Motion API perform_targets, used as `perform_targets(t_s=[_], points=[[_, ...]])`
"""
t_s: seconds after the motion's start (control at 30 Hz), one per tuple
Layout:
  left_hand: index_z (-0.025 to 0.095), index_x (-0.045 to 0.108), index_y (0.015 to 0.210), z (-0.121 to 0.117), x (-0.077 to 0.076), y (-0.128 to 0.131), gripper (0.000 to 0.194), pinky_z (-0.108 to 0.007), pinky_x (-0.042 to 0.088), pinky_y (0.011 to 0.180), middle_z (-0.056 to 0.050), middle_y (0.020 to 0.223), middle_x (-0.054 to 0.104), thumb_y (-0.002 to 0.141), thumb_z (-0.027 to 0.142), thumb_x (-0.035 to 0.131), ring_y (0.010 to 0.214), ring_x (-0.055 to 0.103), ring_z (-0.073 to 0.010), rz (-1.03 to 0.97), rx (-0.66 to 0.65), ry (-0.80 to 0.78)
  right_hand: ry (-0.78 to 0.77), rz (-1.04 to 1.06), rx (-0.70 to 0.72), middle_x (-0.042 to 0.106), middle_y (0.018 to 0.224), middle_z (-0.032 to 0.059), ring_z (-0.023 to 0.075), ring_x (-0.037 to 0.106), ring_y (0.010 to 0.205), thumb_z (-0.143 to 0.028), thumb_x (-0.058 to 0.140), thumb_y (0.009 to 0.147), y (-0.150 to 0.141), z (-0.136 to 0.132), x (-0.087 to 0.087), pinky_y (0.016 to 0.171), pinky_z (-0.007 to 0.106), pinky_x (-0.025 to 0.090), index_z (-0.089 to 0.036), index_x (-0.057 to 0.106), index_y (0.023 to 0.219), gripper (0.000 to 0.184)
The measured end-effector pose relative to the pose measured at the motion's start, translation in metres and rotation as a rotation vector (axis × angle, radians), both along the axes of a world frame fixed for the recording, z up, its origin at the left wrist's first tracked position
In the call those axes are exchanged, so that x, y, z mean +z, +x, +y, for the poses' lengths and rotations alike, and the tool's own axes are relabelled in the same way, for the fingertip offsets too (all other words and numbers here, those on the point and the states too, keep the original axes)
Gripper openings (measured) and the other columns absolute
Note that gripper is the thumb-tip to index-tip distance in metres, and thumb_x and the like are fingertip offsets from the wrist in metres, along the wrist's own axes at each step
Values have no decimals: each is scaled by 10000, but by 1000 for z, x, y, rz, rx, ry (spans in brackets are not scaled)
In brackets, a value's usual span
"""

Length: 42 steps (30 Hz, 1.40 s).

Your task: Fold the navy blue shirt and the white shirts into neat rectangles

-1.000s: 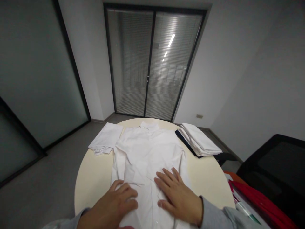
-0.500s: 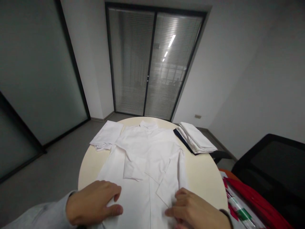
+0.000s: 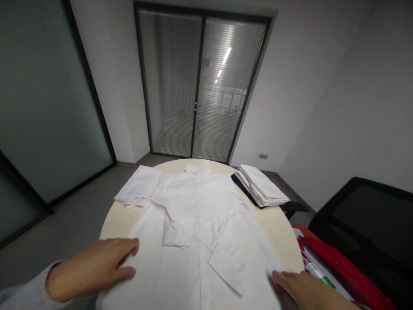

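Observation:
A white long-sleeved shirt [image 3: 180,275] lies spread on the round table, its collar at the far end and both sleeves folded inward over its front. At the shirt's left edge, my left hand [image 3: 97,267] rests with thumb and fingers apart and holds nothing. Over on the right edge, my right hand [image 3: 309,290] is closed on the shirt's side near the hem; its lower fingers are cut off by the picture's border.
A folded white cloth [image 3: 139,185] lies at the table's far left. Opposite it is a stack of folded white garments [image 3: 261,185] with a dark piece beneath. Beside the cream table [image 3: 284,241] stand a black mesh chair [image 3: 368,215] and red items [image 3: 342,262].
My right hand has moved right, and the shirt's right side now spreads wider and flatter. My left hand has shifted left to the opposite edge. The view has turned slightly.

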<state>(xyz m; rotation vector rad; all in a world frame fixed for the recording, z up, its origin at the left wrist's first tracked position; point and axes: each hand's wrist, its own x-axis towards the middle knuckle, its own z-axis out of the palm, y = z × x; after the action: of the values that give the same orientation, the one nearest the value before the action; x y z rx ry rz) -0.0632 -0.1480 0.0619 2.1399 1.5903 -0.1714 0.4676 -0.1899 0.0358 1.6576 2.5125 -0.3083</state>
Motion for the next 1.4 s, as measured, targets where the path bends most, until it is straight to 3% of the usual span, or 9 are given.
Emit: perform_targets(t_s=[0.13,0.27,0.33,0.5,0.7,0.87,1.07,1.23,1.4], points=[[268,623,1297,38,-2,42,428,-406,429,1051,-80,1355,653,925,477,594,1244,597,-301,-152,-146,282,-11,-157,-90,743,1220,147,370,731,1038,-287,651,836,-36,14,20,939,537,549,-314,694,1278,445],[274,510,1480,74,-16,107,732,-462,345,1142,-103,1492,555,844,551,744,1367,478,-334,-217,-336,452,101,45,63,736,1171,118,307,711,1024,-290,557,909,-96,69,28,884,412,524,-252,658,1290,396],[281,505,1489,81,-28,138,801,-493,335,1128,-111,1496,550,810,610,773,1359,470,-351,-234,-412,494,121,231,83,738,1171,96,265,707,1019,-234,525,903,-116,108,14,887,361,498,-255,658,1279,399],[330,663,1296,82,-55,181,627,-485,382,997,-63,1320,650,824,741,699,1200,546,-316,-287,-512,508,287,633,-186,744,990,83,230,676,934,-220,464,887,-128,183,-41,865,339,477,-202,679,1071,284],[241,710,959,93,-59,185,147,-376,405,884,-22,1010,713,997,361,633,1018,603,-221,-367,-487,496,289,849,-255,708,860,36,179,621,652,-379,409,934,-113,205,-76,625,300,485,-207,629,1048,301],[197,650,861,125,-41,149,154,-274,444,709,-4,817,664,934,329,622,772,601,-164,-1031,-10,314,262,900,-287,705,883,27,163,618,606,-351,368,942,-106,211,-82,559,282,476,-212,586,1150,332],[210,633,1016,177,-20,33,210,-262,543,756,-12,956,717,821,140,668,786,660,-146,-1837,746,411,285,774,-247,718,1002,52,192,655,804,-287,411,916,-110,207,-79,748,321,517,-216,635,1115,308],[198,531,874,179,-21,-49,187,-226,544,673,31,810,631,973,48,479,673,610,-103,-1893,1163,600,309,605,-233,692,1038,51,199,633,883,-245,494,894,-118,194,-64,835,331,476,-216,656,1085,252],[201,483,815,164,-35,-70,237,-202,490,543,41,731,576,992,45,461,579,570,-110,-1827,1233,611,337,322,-118,649,1192,113,257,614,1016,-248,544,923,-158,162,-32,818,351,455,-215,665,1092,210]])
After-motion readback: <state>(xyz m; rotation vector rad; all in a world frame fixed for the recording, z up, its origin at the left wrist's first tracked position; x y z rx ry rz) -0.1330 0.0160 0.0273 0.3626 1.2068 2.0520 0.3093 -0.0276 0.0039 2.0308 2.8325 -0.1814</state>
